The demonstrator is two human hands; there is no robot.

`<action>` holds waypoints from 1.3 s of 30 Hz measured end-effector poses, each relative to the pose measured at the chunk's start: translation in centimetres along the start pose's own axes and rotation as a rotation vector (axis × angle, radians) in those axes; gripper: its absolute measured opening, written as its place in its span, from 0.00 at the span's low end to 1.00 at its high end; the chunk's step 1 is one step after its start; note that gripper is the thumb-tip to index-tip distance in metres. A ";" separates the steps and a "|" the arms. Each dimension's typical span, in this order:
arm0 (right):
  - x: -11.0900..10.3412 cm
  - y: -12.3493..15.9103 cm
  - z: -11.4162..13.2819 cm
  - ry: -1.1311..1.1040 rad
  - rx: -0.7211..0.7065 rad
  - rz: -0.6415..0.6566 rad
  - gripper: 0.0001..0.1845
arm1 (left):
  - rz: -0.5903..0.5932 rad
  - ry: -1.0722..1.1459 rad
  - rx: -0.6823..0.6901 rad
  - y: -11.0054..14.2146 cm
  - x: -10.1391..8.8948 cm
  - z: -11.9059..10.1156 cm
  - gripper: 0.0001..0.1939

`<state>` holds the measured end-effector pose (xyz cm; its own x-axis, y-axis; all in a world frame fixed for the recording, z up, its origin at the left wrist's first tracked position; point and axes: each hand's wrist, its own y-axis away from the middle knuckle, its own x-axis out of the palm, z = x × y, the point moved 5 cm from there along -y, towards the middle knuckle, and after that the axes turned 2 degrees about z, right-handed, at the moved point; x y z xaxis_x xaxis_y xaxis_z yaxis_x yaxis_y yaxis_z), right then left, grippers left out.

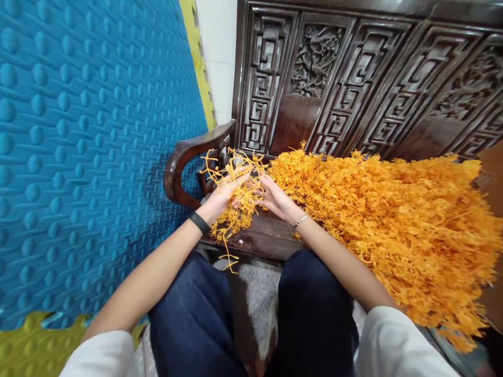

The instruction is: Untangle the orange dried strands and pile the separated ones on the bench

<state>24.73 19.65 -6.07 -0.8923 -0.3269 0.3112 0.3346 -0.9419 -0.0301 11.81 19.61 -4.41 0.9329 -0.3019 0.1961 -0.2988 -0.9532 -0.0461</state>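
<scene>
Between my two hands is a loose bunch of orange-yellow artificial plant sprigs [244, 200], with thin branching stems sticking out above and hanging below. My left hand [225, 195], with a black band at the wrist, is closed around the left side of the bunch; its fingertips are partly covered by the stems. My right hand [275, 198], with a silver bracelet at the wrist, has its fingers bent and apart at the bunch's right edge. Whether the right fingers pinch a stem is hard to make out. A large heap of the same orange sprigs [393, 209] lies to the right.
The dark wooden bench [271, 243] has a carved backrest [298, 118] and a curved armrest [173, 173] at the left. Blue foam matting [78, 157] with a yellow edge [198, 57] fills the left side. My knees are against the bench front.
</scene>
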 end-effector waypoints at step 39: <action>-8.7 -0.7 1.6 -0.442 -0.244 -0.598 0.08 | -0.111 -0.423 0.068 2.4 -0.6 -3.0 0.11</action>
<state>32.76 23.25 -7.27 -0.6792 0.2542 0.6886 -0.2868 -0.9554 0.0697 9.96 17.53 -1.74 0.9630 -0.1637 -0.2140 -0.1912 -0.9748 -0.1149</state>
